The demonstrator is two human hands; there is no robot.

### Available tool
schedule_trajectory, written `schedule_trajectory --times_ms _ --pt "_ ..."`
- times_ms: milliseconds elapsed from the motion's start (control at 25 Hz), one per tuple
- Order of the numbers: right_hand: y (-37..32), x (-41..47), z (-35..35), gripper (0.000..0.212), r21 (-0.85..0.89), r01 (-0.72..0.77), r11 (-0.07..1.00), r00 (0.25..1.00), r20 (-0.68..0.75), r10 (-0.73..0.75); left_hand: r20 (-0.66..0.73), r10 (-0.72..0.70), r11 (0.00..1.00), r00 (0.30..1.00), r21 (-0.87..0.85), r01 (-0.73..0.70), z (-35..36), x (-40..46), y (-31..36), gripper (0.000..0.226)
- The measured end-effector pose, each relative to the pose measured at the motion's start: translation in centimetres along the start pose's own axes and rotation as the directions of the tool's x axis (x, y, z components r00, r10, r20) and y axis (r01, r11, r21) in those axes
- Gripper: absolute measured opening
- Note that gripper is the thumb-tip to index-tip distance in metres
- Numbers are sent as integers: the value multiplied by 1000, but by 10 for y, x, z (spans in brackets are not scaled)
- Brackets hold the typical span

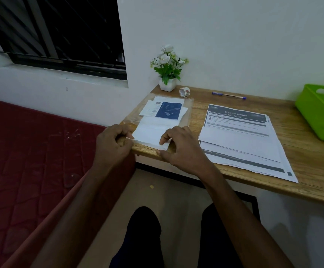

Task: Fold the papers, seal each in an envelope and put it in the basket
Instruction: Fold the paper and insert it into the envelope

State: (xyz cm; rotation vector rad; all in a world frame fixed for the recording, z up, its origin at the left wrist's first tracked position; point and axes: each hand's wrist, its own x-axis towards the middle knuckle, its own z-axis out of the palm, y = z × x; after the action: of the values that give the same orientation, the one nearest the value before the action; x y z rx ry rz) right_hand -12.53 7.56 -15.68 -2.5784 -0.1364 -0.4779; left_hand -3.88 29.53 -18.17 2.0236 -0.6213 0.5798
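At the near left corner of the counter, the left hand pinches the left edge of a folded white paper, while the right hand presses fingertips on its right corner, seemingly gripping it. A printed paper stack lies beside; the green basket sits far right.

Dim, even indoor light with a cool cast; the window is black. Shadows are soft and faint on the tabletop. Wide-angle bending shows at the edges, and print on the papers is soft.
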Motion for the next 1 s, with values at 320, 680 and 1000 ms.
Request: schedule_trajectory --times_ms 320,680,1000 --pt "-10 -4 17 30 -26 98 995 993 -70 -100 11 61 981 998 -187 -58 -15 -15 -3 15" --pt "-31 -20 32 7 -28 208 978 950 -232 -209 -199 -107 932 974 -361 29 -13 -32 0 32" --pt "-40 -43 42 6 -5 443 897 844 -336 -419 191 -633 602 751 -489 631 -14 -41 -3 38"
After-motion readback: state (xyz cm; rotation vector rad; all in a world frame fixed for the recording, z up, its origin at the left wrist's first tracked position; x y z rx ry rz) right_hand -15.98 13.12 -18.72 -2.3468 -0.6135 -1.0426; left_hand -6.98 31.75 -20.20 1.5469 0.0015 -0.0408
